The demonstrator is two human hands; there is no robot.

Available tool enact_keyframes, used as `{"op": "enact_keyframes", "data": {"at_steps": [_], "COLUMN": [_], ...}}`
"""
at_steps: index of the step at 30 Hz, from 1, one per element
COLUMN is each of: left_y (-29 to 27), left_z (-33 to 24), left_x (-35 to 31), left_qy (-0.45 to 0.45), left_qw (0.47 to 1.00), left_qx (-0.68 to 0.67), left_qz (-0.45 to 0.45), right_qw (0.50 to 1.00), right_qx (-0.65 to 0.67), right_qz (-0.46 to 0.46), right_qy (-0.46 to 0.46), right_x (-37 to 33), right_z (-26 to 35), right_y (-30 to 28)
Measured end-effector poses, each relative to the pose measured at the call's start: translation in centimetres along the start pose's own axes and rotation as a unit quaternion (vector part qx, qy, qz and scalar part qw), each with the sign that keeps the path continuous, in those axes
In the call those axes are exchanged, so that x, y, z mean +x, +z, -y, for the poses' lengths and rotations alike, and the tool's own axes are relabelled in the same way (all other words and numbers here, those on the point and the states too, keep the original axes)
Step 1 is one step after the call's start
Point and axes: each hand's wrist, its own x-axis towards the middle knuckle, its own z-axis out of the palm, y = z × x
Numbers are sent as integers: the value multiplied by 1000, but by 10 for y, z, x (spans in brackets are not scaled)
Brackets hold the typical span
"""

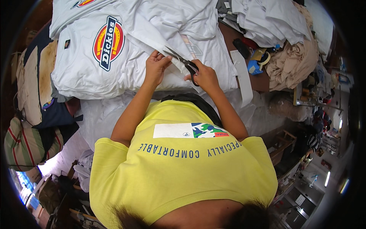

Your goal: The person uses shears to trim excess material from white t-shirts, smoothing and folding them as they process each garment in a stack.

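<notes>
In my right hand (206,78) I hold a pair of dark scissors (185,62), my fingers in the handle loops. The blades point up and left, across the edge of a white shirt (152,32). Beside the blade tips my left hand (157,68) is closed, thumb and fingers pinching the edge of the white cloth. Whether a thread lies between the blades is too small to tell. Under and around both hands are white T-shirts (82,78) in a pile, with a round red, yellow and blue print (108,44) on the left one.
Right of the pile lie a white strip (241,72), a tape roll in a blue dispenser (257,63), beige cloth (288,63) and more white garments (272,19). A striped cushion (28,147) and dark cloth (57,110) are at the left. Clear plastic sheeting (101,114) hangs below the pile.
</notes>
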Motion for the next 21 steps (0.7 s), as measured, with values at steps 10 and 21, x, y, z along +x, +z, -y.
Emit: {"op": "enact_keyframes", "data": {"at_steps": [10,21], "left_y": [-8,-16], "left_z": [-8,-15], "left_x": [9,18], "left_qy": [4,-6], "left_qw": [1000,1000], "left_qx": [2,-24], "left_qz": [-4,-11], "right_qw": [999,999], "right_qx": [-22,28], "right_qz": [-31,10], "right_qy": [-13,32], "right_x": [4,6], "right_z": [9,-4], "right_y": [3,16]}}
